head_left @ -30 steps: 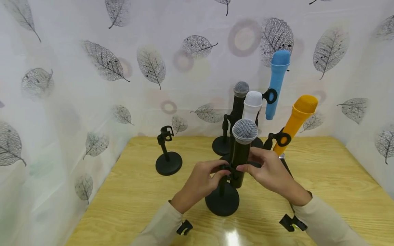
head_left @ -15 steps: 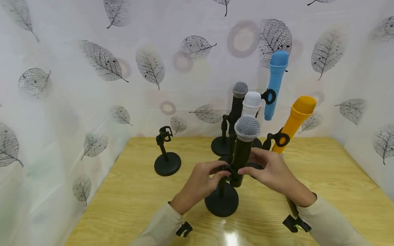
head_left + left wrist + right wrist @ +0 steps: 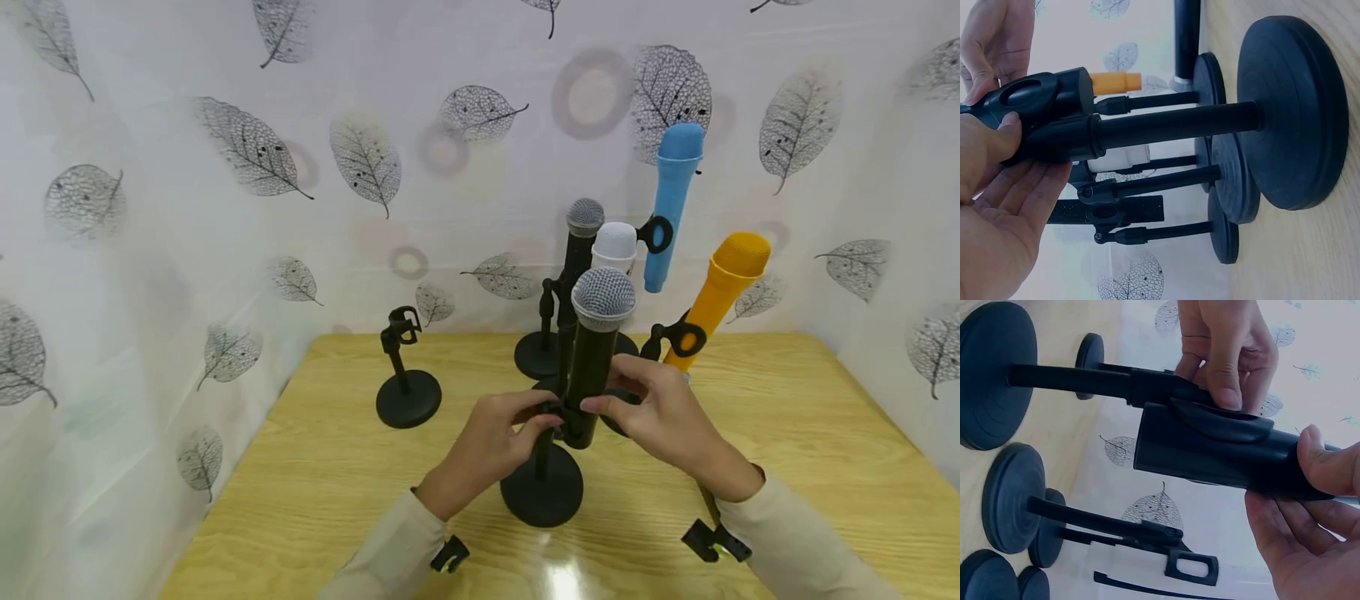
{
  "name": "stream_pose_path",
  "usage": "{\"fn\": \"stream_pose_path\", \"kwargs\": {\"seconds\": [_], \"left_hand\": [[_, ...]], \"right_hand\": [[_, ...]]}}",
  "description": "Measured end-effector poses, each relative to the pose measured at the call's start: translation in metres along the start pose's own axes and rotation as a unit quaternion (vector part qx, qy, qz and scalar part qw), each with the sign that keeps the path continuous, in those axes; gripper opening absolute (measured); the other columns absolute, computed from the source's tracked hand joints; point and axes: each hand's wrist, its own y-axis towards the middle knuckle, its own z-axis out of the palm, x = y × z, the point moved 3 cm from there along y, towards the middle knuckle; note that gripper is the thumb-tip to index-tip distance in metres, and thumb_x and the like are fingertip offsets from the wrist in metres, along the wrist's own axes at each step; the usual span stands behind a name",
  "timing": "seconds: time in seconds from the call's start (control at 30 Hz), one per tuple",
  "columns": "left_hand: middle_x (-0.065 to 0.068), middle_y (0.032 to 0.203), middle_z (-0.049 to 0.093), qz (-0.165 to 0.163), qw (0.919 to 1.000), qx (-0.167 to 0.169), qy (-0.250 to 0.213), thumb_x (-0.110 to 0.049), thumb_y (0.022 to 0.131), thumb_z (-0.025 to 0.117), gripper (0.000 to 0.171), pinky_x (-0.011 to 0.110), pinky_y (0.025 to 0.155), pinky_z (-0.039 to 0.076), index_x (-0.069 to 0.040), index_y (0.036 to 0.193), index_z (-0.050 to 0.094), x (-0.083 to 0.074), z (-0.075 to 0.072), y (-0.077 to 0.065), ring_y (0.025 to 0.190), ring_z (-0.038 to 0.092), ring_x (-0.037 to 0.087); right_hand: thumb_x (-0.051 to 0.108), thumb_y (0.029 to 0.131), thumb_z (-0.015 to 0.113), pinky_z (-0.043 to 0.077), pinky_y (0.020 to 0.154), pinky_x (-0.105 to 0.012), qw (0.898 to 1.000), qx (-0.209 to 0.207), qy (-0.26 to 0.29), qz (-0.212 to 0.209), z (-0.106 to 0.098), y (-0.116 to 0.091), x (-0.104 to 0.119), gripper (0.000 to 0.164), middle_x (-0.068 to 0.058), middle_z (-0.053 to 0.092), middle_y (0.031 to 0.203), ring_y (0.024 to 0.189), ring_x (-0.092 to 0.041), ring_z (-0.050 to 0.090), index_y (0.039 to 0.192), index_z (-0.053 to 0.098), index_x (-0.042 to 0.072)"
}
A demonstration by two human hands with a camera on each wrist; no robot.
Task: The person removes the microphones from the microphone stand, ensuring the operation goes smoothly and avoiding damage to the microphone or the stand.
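Pinching front microphone [image 3: 591,362] with right fingers [image 3: 636,367], stand [image 3: 542,483] with left fingers [image 3: 531,400], we risk a topple if we push sideways!

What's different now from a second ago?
The front black microphone has risen slightly, its silver head shifting rightward in the head view. Nothing was grabbed or released: the right hand still holds it, the left hand the front stand. The blue microphone, orange microphone and empty stand stayed put.

I could pass leftward over the worktop [image 3: 315,508] between my left fingers [image 3: 525,402] and the lone stand [image 3: 406,392]; ahead, the white microphone [image 3: 617,242] and rear black microphone [image 3: 578,260] block me, and ahead rightward the orange microphone [image 3: 716,296] does.
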Motion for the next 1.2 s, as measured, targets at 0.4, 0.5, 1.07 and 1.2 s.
{"fn": "stream_pose_path", "kwargs": {"seconds": [0.4, 0.5, 1.07, 1.2], "left_hand": [[0.007, 0.113, 0.074, -0.016, 0.9998, 0.001, -0.008, -0.014, 0.098, 0.067, 0.021, 0.019, 0.086, 0.056, -0.005, 0.116, 0.073, 0.001, -0.002, -0.002, 0.100, 0.071, 0.008], [0.007, 0.113, 0.074, -0.015, 0.9999, -0.002, -0.007, -0.015, 0.098, 0.067, 0.021, 0.019, 0.085, 0.056, -0.006, 0.117, 0.073, 0.001, -0.002, -0.002, 0.100, 0.071, 0.008], [0.007, 0.114, 0.074, -0.006, 0.9999, 0.012, -0.006, -0.014, 0.098, 0.068, 0.022, 0.017, 0.086, 0.055, -0.005, 0.118, 0.072, 0.000, 0.003, 0.001, 0.103, 0.069, 0.007], [0.006, 0.111, 0.074, -0.011, 0.9999, 0.010, 0.000, -0.012, 0.097, 0.069, 0.021, 0.017, 0.085, 0.055, -0.006, 0.116, 0.072, 0.001, 0.002, 0.001, 0.101, 0.070, 0.007]], "right_hand": [[0.003, 0.084, 0.082, 0.058, 0.088, -0.027, 0.997, 0.031, 0.050, 0.058, 0.008, -0.010, -0.011, 0.042, -0.004, 0.074, 0.105, 0.096, -0.017, 0.072, 0.124, 0.068, 0.001], [0.003, 0.085, 0.082, 0.058, 0.086, -0.027, 0.998, 0.012, 0.038, 0.054, 0.012, -0.012, -0.013, 0.037, -0.003, 0.075, 0.104, 0.094, -0.016, 0.072, 0.121, 0.071, 0.003], [0.002, 0.081, 0.085, 0.060, 0.082, -0.028, 0.999, -0.014, -0.014, 0.040, 0.001, -0.006, 0.000, 0.031, 0.001, 0.075, 0.092, 0.087, -0.014, 0.073, 0.110, 0.075, 0.004], [0.002, 0.082, 0.084, 0.058, 0.083, -0.023, 0.999, -0.003, 0.014, 0.040, 0.001, -0.008, -0.005, 0.035, 0.001, 0.075, 0.095, 0.088, -0.014, 0.073, 0.116, 0.073, 0.004]]}}
